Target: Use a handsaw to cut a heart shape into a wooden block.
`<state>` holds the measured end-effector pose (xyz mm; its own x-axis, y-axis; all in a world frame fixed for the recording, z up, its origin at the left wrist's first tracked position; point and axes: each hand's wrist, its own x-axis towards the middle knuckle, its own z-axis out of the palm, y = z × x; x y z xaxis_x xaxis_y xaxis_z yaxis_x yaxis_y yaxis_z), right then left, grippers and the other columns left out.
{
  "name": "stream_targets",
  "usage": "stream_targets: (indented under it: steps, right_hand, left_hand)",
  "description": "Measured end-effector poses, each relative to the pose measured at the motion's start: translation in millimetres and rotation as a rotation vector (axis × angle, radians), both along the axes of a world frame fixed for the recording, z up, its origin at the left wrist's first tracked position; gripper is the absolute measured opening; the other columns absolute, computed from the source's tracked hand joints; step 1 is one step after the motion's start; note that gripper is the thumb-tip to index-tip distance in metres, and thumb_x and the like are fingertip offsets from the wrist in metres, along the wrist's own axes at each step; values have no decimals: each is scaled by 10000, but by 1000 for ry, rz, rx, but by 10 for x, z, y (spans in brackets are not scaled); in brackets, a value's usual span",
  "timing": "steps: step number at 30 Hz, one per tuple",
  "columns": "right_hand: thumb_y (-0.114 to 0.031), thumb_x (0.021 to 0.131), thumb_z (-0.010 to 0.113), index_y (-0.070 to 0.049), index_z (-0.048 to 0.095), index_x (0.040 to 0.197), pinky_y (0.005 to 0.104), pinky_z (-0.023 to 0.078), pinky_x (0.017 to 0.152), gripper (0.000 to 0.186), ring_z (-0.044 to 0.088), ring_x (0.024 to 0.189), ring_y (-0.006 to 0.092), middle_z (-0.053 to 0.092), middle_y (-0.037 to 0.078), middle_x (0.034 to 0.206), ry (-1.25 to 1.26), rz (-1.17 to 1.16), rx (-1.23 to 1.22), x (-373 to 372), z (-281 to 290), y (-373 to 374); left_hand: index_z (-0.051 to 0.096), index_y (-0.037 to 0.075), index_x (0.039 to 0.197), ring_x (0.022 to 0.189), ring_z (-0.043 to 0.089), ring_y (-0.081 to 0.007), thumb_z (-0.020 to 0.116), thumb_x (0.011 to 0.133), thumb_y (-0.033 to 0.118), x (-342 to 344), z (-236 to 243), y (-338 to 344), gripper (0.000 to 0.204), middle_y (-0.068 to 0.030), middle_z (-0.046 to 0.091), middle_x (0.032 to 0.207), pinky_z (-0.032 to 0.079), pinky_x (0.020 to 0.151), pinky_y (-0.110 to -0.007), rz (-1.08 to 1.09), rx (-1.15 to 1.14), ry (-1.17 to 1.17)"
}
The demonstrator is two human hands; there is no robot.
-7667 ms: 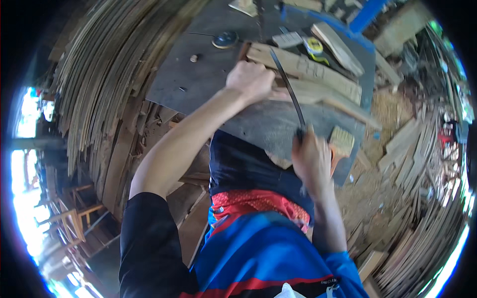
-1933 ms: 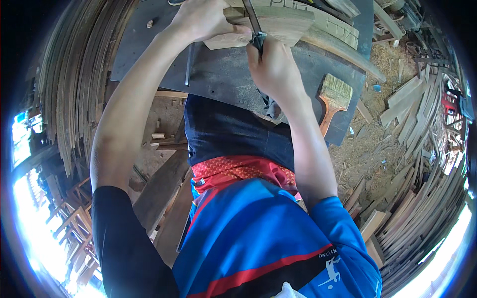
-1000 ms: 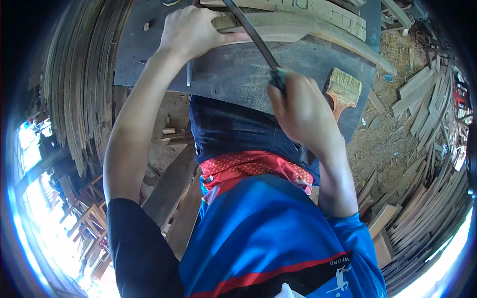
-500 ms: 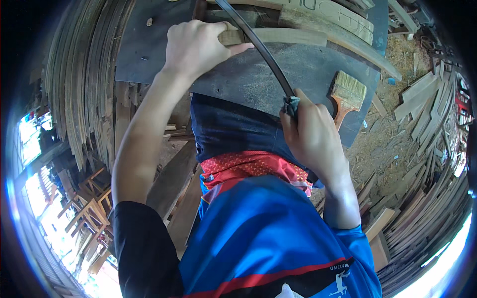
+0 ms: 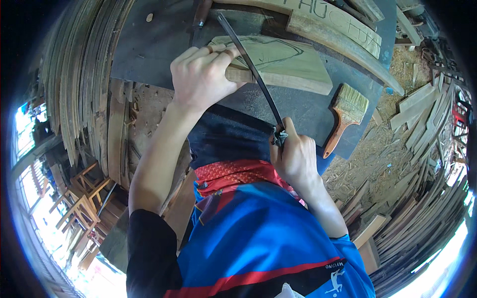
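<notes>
My left hand (image 5: 201, 74) is closed on the left end of a thick wooden block (image 5: 298, 72), which has a dark diamond-like outline drawn on its top. A long, narrow, dark metal tool (image 5: 261, 84) lies diagonally across that block, its tip reaching beyond the far edge. Cloth is wrapped round its near end, where my right hand (image 5: 295, 156) grips it close to my body, below the table edge. Right of the block, a wide paintbrush (image 5: 350, 104) with a wooden handle rests on the dark table (image 5: 149, 52).
A lettered board (image 5: 370, 42) and a long wooden bar (image 5: 338, 47) lie at the back, with a wooden-handled tool (image 5: 201, 17) to their left. Stacked planks (image 5: 84, 74) line the left. Offcuts (image 5: 417, 104) cover the floor at right; wooden frames (image 5: 82, 208) stand lower left.
The block has come nearer, its marked top now showing. My left hand has moved down and right with it. My right hand has drawn the tool down toward my body.
</notes>
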<state>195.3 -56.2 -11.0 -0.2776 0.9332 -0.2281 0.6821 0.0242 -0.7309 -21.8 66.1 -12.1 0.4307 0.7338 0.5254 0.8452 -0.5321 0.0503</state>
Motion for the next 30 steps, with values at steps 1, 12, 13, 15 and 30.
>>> stream_targets:
  steps: [1,12,13,15,30]
  right_hand:
    - [-167,795,701,-34,471,1067,490,495,558,380,642,606,403,598,188,591,0,6,1,-6,-4,20]
    - [-153,822,670,1,476,1002,485,508,518,306,632,561,399,587,197,568,13,-53,92,-174,-11,43]
    - [-139,824,663,6,480,1010,485,506,517,299,632,559,398,582,197,565,40,-67,69,-110,-36,-49]
    - [-116,826,653,8,485,1023,491,501,519,287,628,558,407,574,198,562,97,-99,62,-65,-94,-55]
    - [-164,831,658,3,479,999,520,499,544,297,618,590,450,589,233,596,109,-95,133,-192,-56,303]
  left_hand:
    - [780,245,947,610,629,-161,837,572,392,-7,1,2,407,23,713,796,516,589,-287,-11,4,-16]
    - [776,233,935,580,637,-177,854,562,430,-68,-13,53,429,10,709,747,525,576,-302,-31,15,-7]
    - [775,214,915,594,647,-183,861,554,436,-35,21,56,432,1,710,743,531,585,-302,3,-5,19]
    - [774,195,895,608,657,-189,869,547,442,-2,77,101,437,-9,711,738,537,594,-302,32,-27,44]
    - [740,223,867,583,661,-232,843,581,540,-10,130,263,439,-30,660,638,528,555,-363,33,-57,143]
